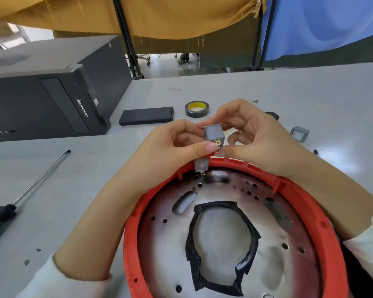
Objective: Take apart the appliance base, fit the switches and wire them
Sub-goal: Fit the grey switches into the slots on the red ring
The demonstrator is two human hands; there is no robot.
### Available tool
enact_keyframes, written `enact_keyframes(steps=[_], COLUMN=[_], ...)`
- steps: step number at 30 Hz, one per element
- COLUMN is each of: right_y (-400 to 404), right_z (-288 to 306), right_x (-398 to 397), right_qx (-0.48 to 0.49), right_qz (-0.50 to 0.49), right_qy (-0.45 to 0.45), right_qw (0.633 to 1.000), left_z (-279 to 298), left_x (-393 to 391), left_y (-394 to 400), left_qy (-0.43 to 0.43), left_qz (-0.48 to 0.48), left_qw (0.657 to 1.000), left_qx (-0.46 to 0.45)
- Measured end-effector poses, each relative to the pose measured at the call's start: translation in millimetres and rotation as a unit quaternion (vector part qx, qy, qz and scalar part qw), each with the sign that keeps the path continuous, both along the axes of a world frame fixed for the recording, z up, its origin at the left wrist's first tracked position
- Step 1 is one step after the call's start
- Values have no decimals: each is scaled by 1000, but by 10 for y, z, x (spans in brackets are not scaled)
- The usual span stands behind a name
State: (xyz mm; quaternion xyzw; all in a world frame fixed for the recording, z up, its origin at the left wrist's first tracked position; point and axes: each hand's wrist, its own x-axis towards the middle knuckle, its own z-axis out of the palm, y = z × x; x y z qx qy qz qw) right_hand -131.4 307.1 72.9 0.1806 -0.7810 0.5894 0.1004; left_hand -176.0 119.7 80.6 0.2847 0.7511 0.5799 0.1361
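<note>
The round appliance base has a red plastic rim around a scorched metal plate with holes and a black-taped centre opening; it lies close in front of me. One grey switch sits in the rim's far edge, brass terminals showing. Just above the rim, both hands hold a second grey switch with brass terminals. My left hand pinches it from the left with thumb and fingers. My right hand pinches it from the right and top. A third grey switch lies on the table to the right.
A long screwdriver lies at the left. A roll of black tape, a flat black box and a black computer tower stand further back. A small ring terminal and a dark part lie behind my right hand.
</note>
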Motion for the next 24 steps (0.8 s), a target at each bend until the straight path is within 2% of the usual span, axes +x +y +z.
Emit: enact_keyframes(steps=[2, 4, 7, 18, 21, 24], right_y=[14, 30, 37, 15, 31, 42], right_z=[-19, -32, -33, -34, -10, 24], right_x=[1, 4, 18, 28, 18, -45], right_qx=[-12, -13, -41, -45, -21, 41], right_qz=[15, 21, 27, 26, -38, -169], right_qy=[-16, -24, -29, -9, -18, -62], right_qw=[1000, 999, 998, 999, 999, 983], left_z=[2, 3, 13, 6, -9, -33], left_x=[4, 10, 33, 39, 24, 21], left_y=[-3, -9, -15, -3, -12, -9], left_qy=[22, 79, 140, 168, 144, 117], left_qz=[27, 62, 71, 52, 35, 1], left_qw=[999, 995, 987, 984, 987, 981], left_qx=[3, -4, -17, -24, -57, -156])
